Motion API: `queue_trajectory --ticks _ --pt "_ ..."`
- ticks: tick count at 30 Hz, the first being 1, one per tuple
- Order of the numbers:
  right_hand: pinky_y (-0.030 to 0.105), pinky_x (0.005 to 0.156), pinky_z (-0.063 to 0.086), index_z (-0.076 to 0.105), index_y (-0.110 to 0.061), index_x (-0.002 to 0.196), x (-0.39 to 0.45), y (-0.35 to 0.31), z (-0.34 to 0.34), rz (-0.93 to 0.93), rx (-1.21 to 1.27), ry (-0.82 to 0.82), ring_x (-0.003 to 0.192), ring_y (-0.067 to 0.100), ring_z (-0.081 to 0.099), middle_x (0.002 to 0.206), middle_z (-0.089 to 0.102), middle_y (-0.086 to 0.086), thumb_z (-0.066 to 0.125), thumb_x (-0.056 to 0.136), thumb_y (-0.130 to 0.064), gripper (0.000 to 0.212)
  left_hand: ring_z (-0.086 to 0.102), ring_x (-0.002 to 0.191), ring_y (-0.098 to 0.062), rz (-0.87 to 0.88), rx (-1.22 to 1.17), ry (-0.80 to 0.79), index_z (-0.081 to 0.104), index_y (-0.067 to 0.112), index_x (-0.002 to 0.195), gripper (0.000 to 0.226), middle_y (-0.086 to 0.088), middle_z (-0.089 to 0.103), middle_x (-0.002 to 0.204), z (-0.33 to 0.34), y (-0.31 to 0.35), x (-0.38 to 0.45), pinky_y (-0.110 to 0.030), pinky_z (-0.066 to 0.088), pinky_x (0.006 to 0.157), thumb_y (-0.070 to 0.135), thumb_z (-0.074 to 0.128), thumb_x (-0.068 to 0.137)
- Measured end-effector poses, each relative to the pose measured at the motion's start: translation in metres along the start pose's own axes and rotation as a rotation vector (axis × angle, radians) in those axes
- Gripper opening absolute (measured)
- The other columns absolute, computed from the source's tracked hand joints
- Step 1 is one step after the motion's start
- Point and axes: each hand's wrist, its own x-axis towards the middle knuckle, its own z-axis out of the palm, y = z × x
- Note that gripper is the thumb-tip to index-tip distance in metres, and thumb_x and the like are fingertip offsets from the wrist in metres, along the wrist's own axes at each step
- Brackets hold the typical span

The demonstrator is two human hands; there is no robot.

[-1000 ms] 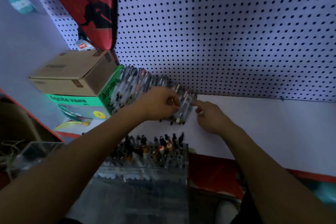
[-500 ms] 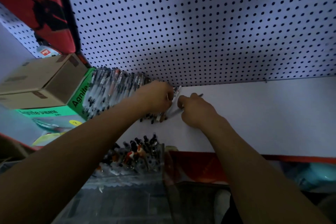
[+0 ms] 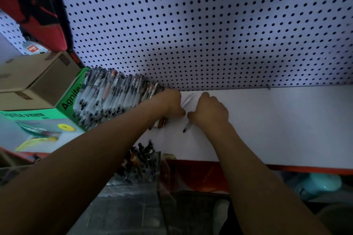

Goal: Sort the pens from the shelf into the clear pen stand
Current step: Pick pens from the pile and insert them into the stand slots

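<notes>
Two hands are at work on the white shelf (image 3: 267, 120), both up against the right-hand end of the long row of clear-barrelled pens (image 3: 110, 97) that leans along the foot of the white pegboard wall (image 3: 210, 25). Your left hand (image 3: 172, 105) has its fingers curled over the last few pens of that row, whose dark tips poke out beneath it. Your right hand (image 3: 211, 110), just beside that end of the row, has its fingers closed round a single clear pen with a dark tip (image 3: 186, 127); its barrel runs up between your two hands and its tip points back toward you. The far end of the row butts against a green printed carton (image 3: 70, 99) with a brown cardboard box (image 3: 38, 74) stacked on it.

You appear to be in the picking step: gathering pens from the row's end, with most of the row not yet sorted. The clear plastic pen stand (image 3: 141, 166) sits below the shelf's front edge, nearer you than the row, and already holds a cluster of upright pens.

The next move likely calls for lifting your handful clear without dragging neighbouring pens off the shelf. Then bring it down to the stand and feed the pens in upright. Watch the loose pen in your right hand; a light pinch could let it roll.
</notes>
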Motion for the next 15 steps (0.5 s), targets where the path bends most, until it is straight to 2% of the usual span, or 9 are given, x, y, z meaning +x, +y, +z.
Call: queue_trajectory --ticks 1,3,5,7,9,12,15 --pt "0.026 0.069 0.04 0.05 -0.006 0.113 -0.001 -0.001 -0.002 0.025 -0.007 0.018 0.1 0.025 0.059 0.115 0.057 0.011 0.07 0.084 -0.029 0.042 0.042 0.052 -0.012 -0.038 -0.085 -0.002 0.042 0.012 0.061 0.037 -0.003 0.045 0.062 -0.005 0.0 0.0 -0.023 0.037 0.047 0.024 0.064 0.088" --pt "0.023 0.053 0.033 0.049 -0.011 0.086 -0.002 -0.004 -0.002 0.042 -0.03 0.025 0.083 0.02 0.055 0.104 0.059 0.008 0.07 0.084 -0.028 0.027 0.051 0.047 -0.013 -0.1 -0.304 0.015 0.052 0.008 0.067 0.027 -0.006 0.054 0.062 -0.014 -0.005 -0.001 -0.021 0.041 0.041 0.02 0.062 0.089" --pt "0.022 0.047 0.025 0.037 -0.016 0.068 -0.003 -0.005 0.0 0.053 -0.046 0.008 0.077 0.018 0.05 0.094 0.055 0.007 0.067 0.086 -0.025 0.036 0.059 0.05 -0.017 -0.122 -0.533 0.035 0.06 0.002 0.081 0.017 -0.012 0.061 0.068 -0.022 -0.012 -0.008 -0.022 0.048 0.044 0.015 0.059 0.09" --pt "0.021 0.046 0.026 0.035 -0.016 0.067 -0.004 -0.006 0.001 0.06 -0.023 -0.024 0.075 0.018 0.05 0.09 0.051 0.005 0.065 0.086 -0.023 0.036 0.061 0.058 -0.019 -0.116 -0.681 0.057 0.061 0.003 0.089 0.012 -0.013 0.061 0.075 -0.028 -0.018 -0.021 -0.023 0.05 0.049 0.014 0.057 0.092" --pt "0.021 0.046 0.031 0.041 -0.013 0.071 -0.006 -0.007 -0.002 0.088 0.101 -0.069 0.066 0.016 0.05 0.08 0.052 0.001 0.066 0.085 -0.023 0.03 0.057 0.059 -0.019 -0.127 -0.834 0.08 0.058 0.006 0.087 0.01 -0.011 0.056 0.075 -0.031 -0.025 -0.036 -0.023 0.048 0.05 0.014 0.056 0.092" --pt "0.02 0.045 0.035 0.049 -0.011 0.068 -0.014 -0.013 -0.018 0.139 0.438 -0.176 0.052 0.013 0.048 0.063 0.053 0.002 0.065 0.085 -0.024 0.028 0.054 0.056 -0.018 -0.153 -1.058 0.094 0.057 0.008 0.082 0.009 -0.009 0.054 0.069 -0.033 -0.037 -0.061 -0.026 0.048 0.052 0.012 0.057 0.09" --pt "0.023 0.049 0.046 0.064 -0.006 0.075 -0.029 -0.025 -0.037 0.13 0.777 -0.272 0.051 0.014 0.055 0.067 0.064 0.008 0.065 0.086 -0.018 0.017 0.049 0.047 -0.014 -0.127 -1.256 0.096 0.052 0.011 0.083 0.01 -0.002 0.046 0.059 -0.034 -0.049 -0.085 -0.027 0.045 0.051 0.008 0.056 0.091"
